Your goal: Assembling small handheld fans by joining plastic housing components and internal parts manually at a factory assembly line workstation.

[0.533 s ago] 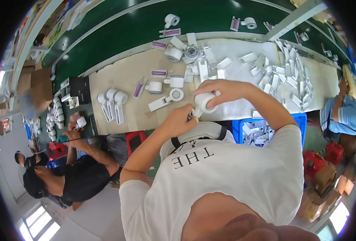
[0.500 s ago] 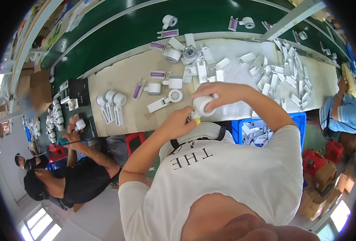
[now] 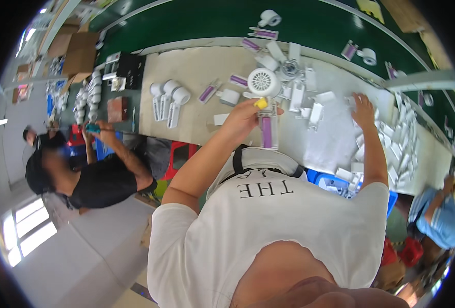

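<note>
My left hand (image 3: 244,119) is closed round the neck of a small white handheld fan (image 3: 263,82). The fan's round grille faces up, and its open handle shows a purple battery (image 3: 267,132) toward my body. A small yellow piece (image 3: 261,103) sits by my fingers at the neck. Out to the right, my right hand (image 3: 363,110) rests over the table with its fingers stretched out, beside a white plastic cover (image 3: 349,101). Whether the fingertips touch that cover is hard to tell. More white covers (image 3: 316,114) lie loose between the hands.
Several fans with purple batteries (image 3: 208,92) lie behind and left of my left hand. Closed white fans (image 3: 172,93) stand grouped farther left. White covers are heaped at right (image 3: 399,149), and a blue bin (image 3: 326,180) stands at the table's front edge. A co-worker (image 3: 104,177) sits at left.
My right hand has let go of the fan and reached right toward the loose covers. My left hand has turned the fan, so its grille and battery now show. The whole view has shifted.
</note>
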A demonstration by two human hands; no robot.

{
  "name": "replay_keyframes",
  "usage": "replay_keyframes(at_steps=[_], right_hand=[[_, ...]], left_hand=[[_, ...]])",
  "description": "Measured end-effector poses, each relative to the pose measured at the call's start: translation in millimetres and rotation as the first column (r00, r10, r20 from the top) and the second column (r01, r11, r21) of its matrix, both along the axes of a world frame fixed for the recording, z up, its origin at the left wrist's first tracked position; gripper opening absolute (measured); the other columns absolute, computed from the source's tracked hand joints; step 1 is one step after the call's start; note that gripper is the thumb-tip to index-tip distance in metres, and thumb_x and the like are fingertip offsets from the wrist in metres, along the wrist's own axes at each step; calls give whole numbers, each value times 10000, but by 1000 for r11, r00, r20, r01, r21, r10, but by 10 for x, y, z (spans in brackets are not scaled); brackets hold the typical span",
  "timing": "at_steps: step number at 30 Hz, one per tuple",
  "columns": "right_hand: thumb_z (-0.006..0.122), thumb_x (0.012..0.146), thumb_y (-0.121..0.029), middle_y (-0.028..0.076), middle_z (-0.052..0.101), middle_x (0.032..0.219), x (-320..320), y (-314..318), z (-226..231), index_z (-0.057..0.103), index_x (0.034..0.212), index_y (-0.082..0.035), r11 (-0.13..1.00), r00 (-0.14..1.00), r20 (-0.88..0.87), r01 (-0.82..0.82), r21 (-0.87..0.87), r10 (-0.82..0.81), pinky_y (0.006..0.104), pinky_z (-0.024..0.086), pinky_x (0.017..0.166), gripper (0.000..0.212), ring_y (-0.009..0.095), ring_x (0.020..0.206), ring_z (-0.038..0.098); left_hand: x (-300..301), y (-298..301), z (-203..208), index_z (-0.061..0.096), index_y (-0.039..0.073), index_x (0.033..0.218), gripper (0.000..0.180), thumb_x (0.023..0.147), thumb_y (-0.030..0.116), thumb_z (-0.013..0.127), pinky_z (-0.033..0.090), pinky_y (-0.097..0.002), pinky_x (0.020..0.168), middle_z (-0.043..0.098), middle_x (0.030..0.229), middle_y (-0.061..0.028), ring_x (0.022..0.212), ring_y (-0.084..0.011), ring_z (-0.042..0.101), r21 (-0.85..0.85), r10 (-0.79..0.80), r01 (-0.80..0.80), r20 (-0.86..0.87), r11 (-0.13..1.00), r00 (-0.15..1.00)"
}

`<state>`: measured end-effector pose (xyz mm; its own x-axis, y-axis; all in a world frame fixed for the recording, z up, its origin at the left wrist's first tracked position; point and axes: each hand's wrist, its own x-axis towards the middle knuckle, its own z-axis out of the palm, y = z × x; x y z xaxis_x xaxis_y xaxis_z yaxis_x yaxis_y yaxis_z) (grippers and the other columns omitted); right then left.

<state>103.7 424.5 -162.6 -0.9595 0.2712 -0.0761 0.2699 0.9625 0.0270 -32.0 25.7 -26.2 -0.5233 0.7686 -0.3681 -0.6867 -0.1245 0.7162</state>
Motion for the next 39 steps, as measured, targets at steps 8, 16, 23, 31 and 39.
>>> replay_keyframes(at_steps=[8, 16, 23, 31, 39], right_hand=[[619, 747, -240, 176, 588, 941, -411, -36, 47, 350, 1270, -99, 658, 750, -328, 184, -730, -575, 295, 453, 524, 605, 234, 636, 574], [679, 674, -102, 113, 489, 1205, -564, -2149, 1479, 429, 1239, -95, 679, 887, -454, -383, -626, 82, 354, 363, 938, 618, 266, 1137, 445], [662, 639, -93, 89, 507, 1176, -621, -2498, 1592, 451, 1205, -90, 750, 741, -656, -514, -416, 144, 363, 387, 909, 605, 269, 1105, 463], [649, 690, -107, 110, 503, 1165, -524, -2593, 1442, 469, 1183, -81, 634, 815, -579, -446, -632, -4, 333, 413, 861, 526, 250, 1047, 493], [612, 795, -210, -4, 540, 669, -476, -2547, 1134, 563, 909, -3, -260, 977, 94, 41, -965, -193, 206, 388, 509, 241, 52, 568, 463]], left_hand=[[-53, 63, -34, 447, 28, 1171, 346, 871, 201, 444, 477, -320, 784, 528, 1149, -127, 973, -175, 554, -40, 182, -184, -53, 982, 982], [60, 296, -176, 506, 8, 1012, 181, 856, 92, 467, 473, -317, 779, 565, 1032, -79, 895, -159, 573, 41, 551, -552, 33, 833, 834], [249, 213, -99, 502, 23, 1072, 238, 854, 117, 496, 436, -284, 791, 565, 1034, -51, 931, -136, 546, 122, 588, -587, 29, 800, 808], [410, 199, -32, 535, 0, 1055, 255, 805, 42, 563, 435, -260, 774, 584, 1023, -73, 916, -139, 555, 133, 696, -684, -183, 718, 695], [266, 88, 1, 493, -21, 1087, 286, 834, 101, 547, 463, -321, 821, 587, 1017, -151, 920, -218, 585, 177, 673, -652, -286, 737, 682]])
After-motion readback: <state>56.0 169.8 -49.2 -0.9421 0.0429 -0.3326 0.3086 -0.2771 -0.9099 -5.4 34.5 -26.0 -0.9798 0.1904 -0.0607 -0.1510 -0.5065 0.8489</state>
